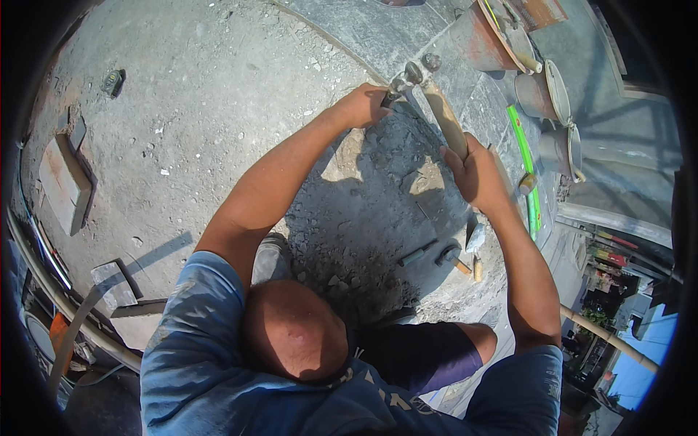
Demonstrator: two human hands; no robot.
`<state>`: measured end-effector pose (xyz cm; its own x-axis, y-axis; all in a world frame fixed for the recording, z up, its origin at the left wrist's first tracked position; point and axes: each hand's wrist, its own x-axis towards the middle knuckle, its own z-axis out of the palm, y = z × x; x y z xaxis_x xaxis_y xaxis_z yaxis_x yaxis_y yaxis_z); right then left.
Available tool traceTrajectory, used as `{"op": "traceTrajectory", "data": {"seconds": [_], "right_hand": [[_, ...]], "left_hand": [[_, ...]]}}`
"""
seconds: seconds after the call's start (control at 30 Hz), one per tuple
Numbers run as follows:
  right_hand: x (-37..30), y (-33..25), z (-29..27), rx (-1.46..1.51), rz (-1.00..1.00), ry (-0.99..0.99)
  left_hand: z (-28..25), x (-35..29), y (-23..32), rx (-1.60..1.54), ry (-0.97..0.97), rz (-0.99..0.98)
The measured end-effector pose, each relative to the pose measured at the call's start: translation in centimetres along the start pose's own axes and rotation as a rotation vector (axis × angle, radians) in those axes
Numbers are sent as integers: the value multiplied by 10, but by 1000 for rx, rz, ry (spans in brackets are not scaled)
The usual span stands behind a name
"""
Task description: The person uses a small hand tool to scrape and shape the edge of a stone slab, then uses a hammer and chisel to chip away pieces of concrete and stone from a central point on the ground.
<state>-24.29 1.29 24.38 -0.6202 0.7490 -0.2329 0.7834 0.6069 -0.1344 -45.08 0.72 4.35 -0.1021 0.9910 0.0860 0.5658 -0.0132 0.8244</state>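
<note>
My right hand (476,171) is closed around the wooden handle of a hammer (445,120), which slants up and to the left. Its dark head lies just beyond my left hand (363,106). That hand grips a short dark metal tool that looks like a chisel (393,95), mostly hidden by the fingers and the hammer head. Both tools are over the edge where grey floor tiles (363,33) meet broken, rubble-strewn concrete (349,243). Whether the hammer head touches the chisel I cannot tell.
A green spirit level (525,149) and a mallet (527,183) lie right of my right hand. Several buckets (538,94) stand at the upper right. Below are a wooden-handled tool (452,256) and a blue-green bar (418,252). A tape measure (113,83) and a slab (64,182) lie left.
</note>
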Motion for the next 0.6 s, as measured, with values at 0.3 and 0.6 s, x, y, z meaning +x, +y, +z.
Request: {"op": "traceTrajectory", "data": {"seconds": [0.3, 0.6], "right_hand": [[14, -64, -123, 805, -382, 784], [-2, -1, -18, 207, -21, 58]], "left_hand": [[-5, -8, -11, 57, 2, 1], [-8, -4, 2, -48, -65, -50]]}}
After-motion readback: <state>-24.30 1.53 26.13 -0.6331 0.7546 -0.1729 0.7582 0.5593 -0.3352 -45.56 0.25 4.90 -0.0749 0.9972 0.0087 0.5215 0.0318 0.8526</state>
